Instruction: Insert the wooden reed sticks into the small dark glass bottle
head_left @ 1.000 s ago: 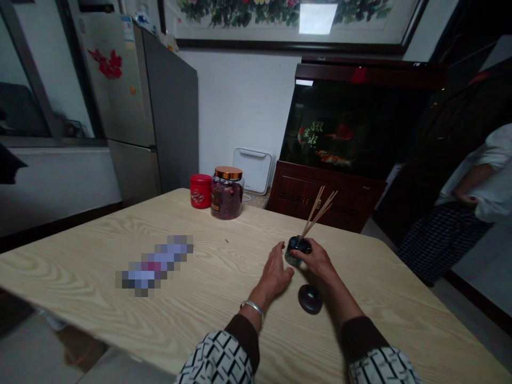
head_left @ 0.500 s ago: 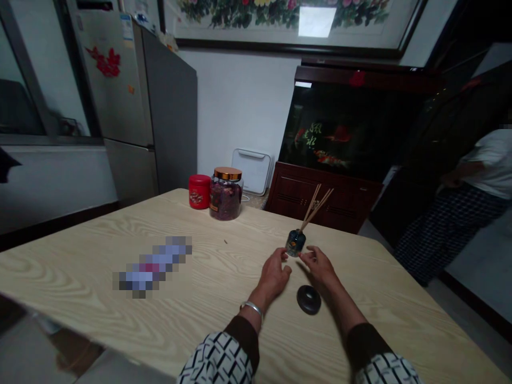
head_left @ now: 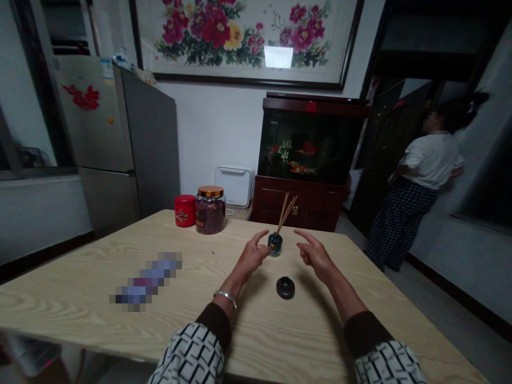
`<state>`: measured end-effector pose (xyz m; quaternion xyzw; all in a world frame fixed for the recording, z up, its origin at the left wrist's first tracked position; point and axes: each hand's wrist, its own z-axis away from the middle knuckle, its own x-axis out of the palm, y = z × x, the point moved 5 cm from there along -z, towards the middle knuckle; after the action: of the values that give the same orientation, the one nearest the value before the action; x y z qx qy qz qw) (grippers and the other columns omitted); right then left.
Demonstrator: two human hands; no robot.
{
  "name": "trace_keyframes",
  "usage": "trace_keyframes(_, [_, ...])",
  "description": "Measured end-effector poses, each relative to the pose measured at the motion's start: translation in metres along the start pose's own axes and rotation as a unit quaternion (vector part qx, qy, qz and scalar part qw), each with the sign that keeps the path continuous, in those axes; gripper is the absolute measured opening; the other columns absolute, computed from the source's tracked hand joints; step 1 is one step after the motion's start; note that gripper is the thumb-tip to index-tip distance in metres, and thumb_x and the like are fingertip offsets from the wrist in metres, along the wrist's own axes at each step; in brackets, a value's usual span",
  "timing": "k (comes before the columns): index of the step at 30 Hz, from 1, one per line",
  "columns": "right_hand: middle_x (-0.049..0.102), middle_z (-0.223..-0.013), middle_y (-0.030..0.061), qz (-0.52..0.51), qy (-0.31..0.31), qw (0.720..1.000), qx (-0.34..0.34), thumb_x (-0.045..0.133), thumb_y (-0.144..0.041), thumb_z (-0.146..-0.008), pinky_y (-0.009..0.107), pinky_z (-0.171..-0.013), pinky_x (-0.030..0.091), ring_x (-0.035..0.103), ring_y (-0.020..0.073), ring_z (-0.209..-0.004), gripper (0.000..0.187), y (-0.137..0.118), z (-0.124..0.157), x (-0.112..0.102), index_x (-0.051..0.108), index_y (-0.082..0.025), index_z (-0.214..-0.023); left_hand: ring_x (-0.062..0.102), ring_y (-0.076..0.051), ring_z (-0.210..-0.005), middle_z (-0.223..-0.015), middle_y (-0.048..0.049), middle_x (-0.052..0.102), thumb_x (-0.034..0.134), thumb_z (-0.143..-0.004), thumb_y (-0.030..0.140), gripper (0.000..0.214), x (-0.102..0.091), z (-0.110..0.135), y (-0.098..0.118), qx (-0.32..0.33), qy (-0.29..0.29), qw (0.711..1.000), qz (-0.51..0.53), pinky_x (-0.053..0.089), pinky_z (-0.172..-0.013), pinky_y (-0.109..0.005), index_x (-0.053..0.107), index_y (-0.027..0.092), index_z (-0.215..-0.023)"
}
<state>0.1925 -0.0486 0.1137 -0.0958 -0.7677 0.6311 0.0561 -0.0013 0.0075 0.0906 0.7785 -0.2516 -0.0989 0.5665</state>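
A small dark glass bottle [head_left: 274, 244] with several thin wooden sticks [head_left: 287, 210] fanning out of its neck stands upright on the light wooden table [head_left: 96, 277]. My left hand [head_left: 252, 255] hovers just left of the bottle, fingers apart, holding nothing. My right hand [head_left: 316, 255] is raised to the right of the bottle, forefinger stretched toward it, also empty. Neither hand touches the bottle. A round black lid [head_left: 285, 287] lies flat on the table between my forearms, nearer to me.
A red tin [head_left: 184, 210] and a copper-lidded glass jar [head_left: 210, 209] stand at the table's far edge. A blurred flat object [head_left: 147, 280] lies at the left. Behind are a fridge [head_left: 120, 138], a fish tank [head_left: 310, 144] on a cabinet, and a person [head_left: 416, 186] standing at the right.
My right hand let go of the bottle, and both hands lifted and spread apart on either side of it. The camera tilted up. The person at the right moved farther away.
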Motion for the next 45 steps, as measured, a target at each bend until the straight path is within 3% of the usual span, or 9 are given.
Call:
trace_keyframes(4, [0.035, -0.06, -0.0103, -0.156, -0.114, 0.975, -0.109, 0.066, -0.023, -0.076, 0.019, -0.046, 0.015, 0.024, 0.006, -0.048, 0.073, -0.104, 0.015, 0.008, 0.042, -0.027, -0.145, 0.024, -0.005, -0.047, -0.055, 0.0122, 0.032, 0.063, -0.074, 0.013, 0.083, 0.014, -0.002, 0.102, 0.084, -0.069, 0.986, 0.125, 0.019, -0.049, -0.019, 0.033, 0.018, -0.15])
trace_keyframes(7, [0.026, -0.056, -0.0118, -0.211, -0.153, 0.95, -0.17, 0.062, -0.02, -0.079, 0.02, -0.044, 0.017, 0.016, 0.0078, -0.047, 0.071, -0.159, 0.029, 0.011, 0.042, -0.031, -0.146, 0.025, -0.005, -0.048, -0.055, 0.0122, 0.032, 0.062, -0.075, 0.011, 0.084, 0.023, 0.005, 0.162, 0.132, -0.117, 0.965, 0.196, 0.024, -0.051, -0.019, 0.03, 0.021, -0.152])
trace_keyframes(9, [0.021, -0.054, -0.012, -0.24, -0.165, 0.936, -0.196, 0.06, -0.019, -0.079, 0.02, -0.044, 0.019, 0.011, 0.0087, -0.046, 0.068, -0.178, 0.036, 0.013, 0.043, -0.032, -0.144, 0.024, -0.005, -0.047, -0.054, 0.0125, 0.03, 0.063, -0.074, 0.01, 0.085, 0.027, 0.012, 0.186, 0.15, -0.133, 0.953, 0.228, 0.025, -0.051, -0.019, 0.03, 0.022, -0.152])
trace_keyframes(12, [0.017, -0.053, -0.0122, -0.282, -0.174, 0.92, -0.209, 0.057, -0.018, -0.08, 0.021, -0.043, 0.02, 0.007, 0.0093, -0.046, 0.067, -0.181, 0.046, 0.017, 0.044, -0.032, -0.144, 0.021, -0.006, -0.045, -0.053, 0.0128, 0.026, 0.064, -0.072, 0.009, 0.087, 0.031, 0.023, 0.194, 0.162, -0.141, 0.939, 0.27, 0.024, -0.049, -0.019, 0.03, 0.024, -0.151])
trace_keyframes(22, [0.006, -0.051, -0.0144, -0.386, -0.178, 0.888, -0.177, 0.06, -0.016, -0.075, 0.021, -0.041, 0.012, 0.0, 0.0076, -0.042, 0.08, -0.107, 0.058, 0.029, 0.034, -0.033, -0.149, 0.014, -0.006, -0.045, -0.05, 0.0131, 0.026, 0.066, -0.067, 0.009, 0.095, 0.036, 0.043, 0.13, 0.121, -0.154, 0.909, 0.369, 0.019, -0.048, -0.021, 0.028, 0.025, -0.152])
trace_keyframes(29, [0.007, -0.051, -0.0147, -0.403, -0.179, 0.881, -0.172, 0.058, -0.014, -0.074, 0.022, -0.04, 0.008, -0.001, 0.0077, -0.042, 0.08, -0.102, 0.05, 0.025, 0.036, -0.03, -0.149, 0.015, -0.006, -0.044, -0.051, 0.0135, 0.024, 0.068, -0.066, 0.009, 0.097, 0.032, 0.037, 0.118, 0.116, -0.144, 0.909, 0.374, 0.02, -0.048, -0.021, 0.026, 0.026, -0.153])
trace_keyframes(37, [0.01, -0.052, -0.0137, -0.383, -0.175, 0.892, -0.164, 0.061, -0.019, -0.079, 0.019, -0.041, 0.015, 0.003, 0.0074, -0.042, 0.075, -0.093, 0.047, 0.024, 0.036, -0.033, -0.148, 0.019, -0.006, -0.044, -0.051, 0.0125, 0.03, 0.069, -0.068, 0.011, 0.091, 0.026, 0.032, 0.105, 0.105, -0.128, 0.911, 0.377, 0.023, -0.049, -0.021, 0.033, 0.026, -0.15])
trace_keyframes(41, [0.032, -0.055, -0.0107, -0.321, -0.138, 0.932, -0.1, 0.065, -0.033, -0.081, 0.019, -0.042, 0.022, 0.021, 0.0069, -0.043, 0.056, -0.053, 0.027, 0.015, 0.054, -0.025, -0.135, 0.041, -0.006, -0.053, -0.066, 0.0062, 0.049, 0.068, -0.077, 0.021, 0.066, 0.008, 0.014, 0.061, 0.055, -0.051, 0.943, 0.324, 0.032, -0.055, -0.02, 0.048, 0.021, -0.14])
trace_keyframes(45, [0.065, -0.09, 0.0043, -0.084, -0.035, 0.995, 0.032, 0.069, -0.039, -0.076, 0.022, -0.052, 0.037, 0.059, 0.0136, -0.07, 0.042, 0.015, -0.016, 0.003, 0.065, -0.023, -0.115, 0.061, -0.017, -0.095, -0.114, -0.0089, 0.063, 0.07, -0.075, 0.028, 0.053, -0.013, -0.019, -0.023, -0.087, 0.076, 0.99, 0.076, 0.044, -0.075, -0.026, 0.057, 0.018, -0.126])
